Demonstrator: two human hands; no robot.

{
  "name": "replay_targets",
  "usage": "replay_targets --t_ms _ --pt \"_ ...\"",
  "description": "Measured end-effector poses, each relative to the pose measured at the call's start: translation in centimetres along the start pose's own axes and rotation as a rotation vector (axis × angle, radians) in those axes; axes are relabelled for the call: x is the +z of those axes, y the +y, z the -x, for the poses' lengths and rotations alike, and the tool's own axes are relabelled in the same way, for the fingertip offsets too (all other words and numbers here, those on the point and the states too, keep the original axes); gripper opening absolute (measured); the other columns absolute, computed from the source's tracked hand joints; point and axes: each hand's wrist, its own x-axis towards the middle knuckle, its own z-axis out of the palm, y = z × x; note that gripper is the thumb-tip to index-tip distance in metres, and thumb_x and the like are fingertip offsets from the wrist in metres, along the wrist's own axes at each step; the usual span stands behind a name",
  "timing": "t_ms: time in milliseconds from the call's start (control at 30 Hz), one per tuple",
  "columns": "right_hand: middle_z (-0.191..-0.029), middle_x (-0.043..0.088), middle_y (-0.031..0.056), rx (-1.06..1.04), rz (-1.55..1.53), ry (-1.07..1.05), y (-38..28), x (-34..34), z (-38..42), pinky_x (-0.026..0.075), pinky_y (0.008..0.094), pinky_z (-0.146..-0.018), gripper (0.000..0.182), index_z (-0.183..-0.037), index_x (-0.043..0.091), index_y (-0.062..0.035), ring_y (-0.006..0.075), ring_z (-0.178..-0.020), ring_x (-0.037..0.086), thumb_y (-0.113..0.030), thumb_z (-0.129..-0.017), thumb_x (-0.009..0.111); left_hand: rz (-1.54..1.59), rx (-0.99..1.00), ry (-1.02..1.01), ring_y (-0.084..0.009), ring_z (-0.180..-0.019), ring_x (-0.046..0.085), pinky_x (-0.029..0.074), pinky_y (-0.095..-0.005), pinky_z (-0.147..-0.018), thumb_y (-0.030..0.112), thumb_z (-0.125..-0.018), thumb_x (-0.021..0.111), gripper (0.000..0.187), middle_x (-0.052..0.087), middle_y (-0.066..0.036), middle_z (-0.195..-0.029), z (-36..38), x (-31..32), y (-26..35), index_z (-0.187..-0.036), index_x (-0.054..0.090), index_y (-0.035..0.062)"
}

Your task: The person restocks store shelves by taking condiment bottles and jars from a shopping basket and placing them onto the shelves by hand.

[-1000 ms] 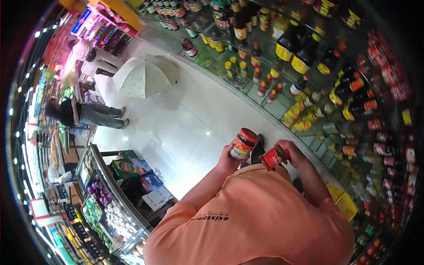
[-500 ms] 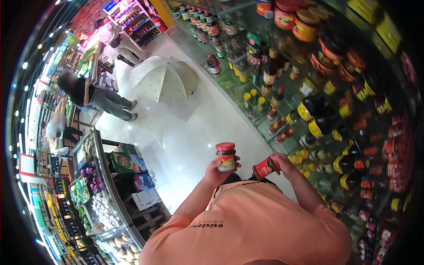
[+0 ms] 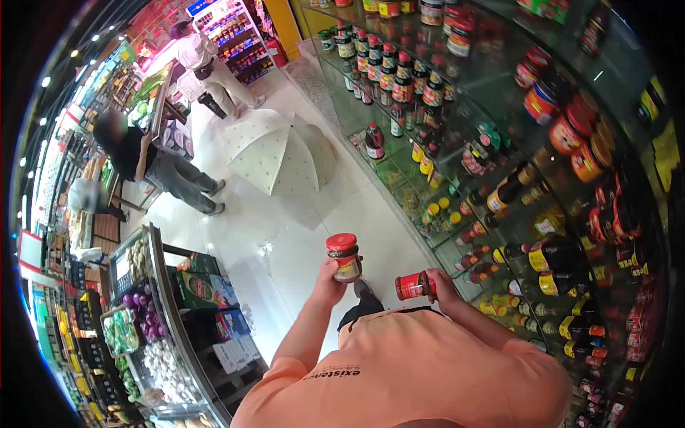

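Upright in my left hand is a glass jar with a red lid and dark contents, my fingers wrapped round its side. My right hand grips a second jar with a red label, which lies on its side. The two jars are apart, in front of my body and above the pale floor. Glass shelves with bottles and jars stand to the right of my right hand.
An open pale umbrella rests on the tiled floor ahead. Glass shelves run along the right. A vegetable stand with boxes beneath is at the left. One person stands left, another farther back.
The view has shifted, and the umbrella and shelves sit lower in it. Both jars have moved left in view, still held. The right jar now lies more level. The person at the back has stepped.
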Motion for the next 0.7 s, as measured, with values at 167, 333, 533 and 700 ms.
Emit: replay_targets --t_ms 167,333,533,700 --pt "-0.066 0.054 0.0003 0.035 -0.064 0.014 -4.2 8.0 -4.3 0.036 0.0254 -0.036 0.029 -0.092 0.057 -0.0109 0.0107 -0.044 0.045 -0.040 -0.094 0.055 -0.283 0.089 0.005 -0.0250 -0.112 0.063 0.050 -0.0410 -0.097 0.047 -0.077 0.082 0.077 0.065 -0.013 -0.122 -6.7 -3.0 9.8 -0.133 0.053 0.0026" --pt "-0.066 0.053 -0.0010 0.045 -0.170 0.094 -5.7 11.0 -8.0 0.032 0.0252 -0.036 0.026 -0.094 0.057 -0.0117 0.0092 -0.043 0.043 -0.038 -0.094 0.056 -0.342 0.199 -0.096 -0.0180 -0.118 0.058 0.041 -0.0368 -0.105 0.042 -0.084 0.078 0.067 0.064 -0.006 -0.126 -14.7 -1.9 16.3 -0.133 0.055 0.0031" --pt "-0.068 0.053 0.0002 -0.051 -0.203 0.184 -9.4 10.1 -10.8 0.032 0.0245 -0.041 0.025 -0.092 0.059 -0.0079 0.0081 -0.047 0.043 -0.033 -0.091 0.058 -0.484 0.382 -0.272 -0.0172 -0.122 0.055 0.039 -0.0351 -0.106 0.033 -0.092 0.071 0.059 0.062 -0.008 -0.131 -27.2 4.0 20.6 -0.137 0.052 0.0007" --pt "-0.070 0.055 0.0008 -0.134 -0.236 0.212 -12.6 7.9 -14.3 0.031 0.0248 -0.042 0.024 -0.093 0.059 -0.0058 0.0072 -0.048 0.042 -0.030 -0.090 0.060 -0.589 0.534 -0.373 -0.0160 -0.123 0.054 0.040 -0.0331 -0.105 0.023 -0.096 0.067 0.053 0.060 -0.008 -0.133 -35.0 13.8 23.5 -0.140 0.048 -0.0005"
